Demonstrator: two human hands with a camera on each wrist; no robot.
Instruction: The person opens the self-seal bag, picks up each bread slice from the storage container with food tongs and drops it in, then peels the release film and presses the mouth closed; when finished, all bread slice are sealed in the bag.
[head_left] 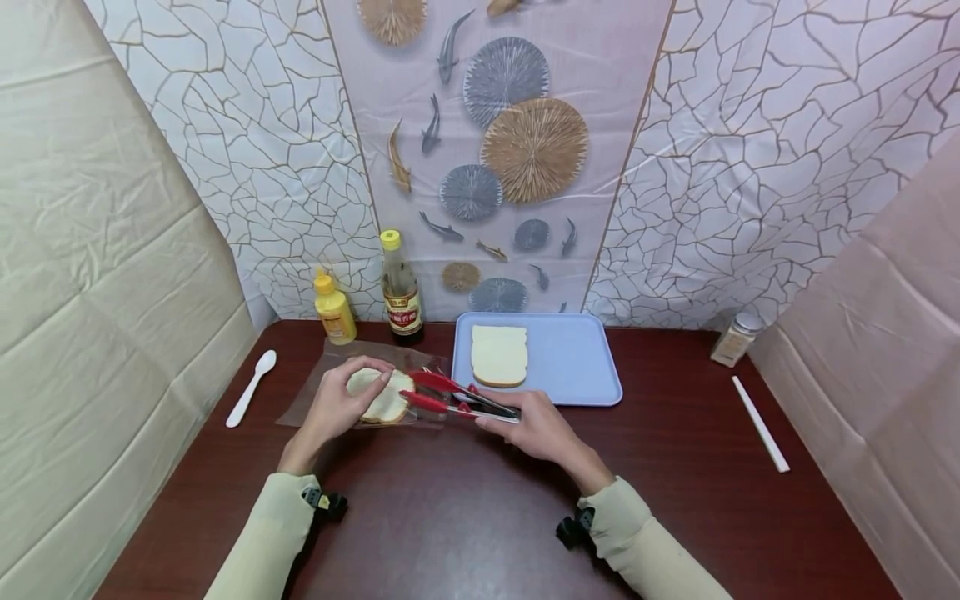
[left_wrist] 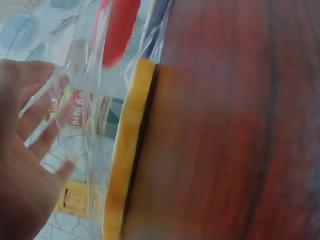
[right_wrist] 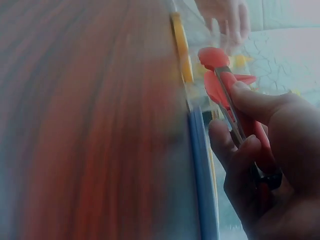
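Head view, centre: the right hand (head_left: 528, 421) holds red-tipped tongs (head_left: 433, 381), fingers wrapped around the handles, the tips parted at the right edge of a bread slice (head_left: 386, 406). Contact with the slice is unclear. Left of centre, the left hand (head_left: 339, 404) arches over that slice, thumb and fingers loosely spread by the film of a clear bag (head_left: 317, 392). The slice lies at the bag, low against the counter (head_left: 450, 508). Up and right of the tongs, a second slice (head_left: 499, 354) lies on the left part of a blue tray (head_left: 573, 367).

The step in hand looks like getting the tongs onto the bagged slice. Next, I judge, the tips must straddle its edge and close gently, film held aside, before any lift toward the tray.
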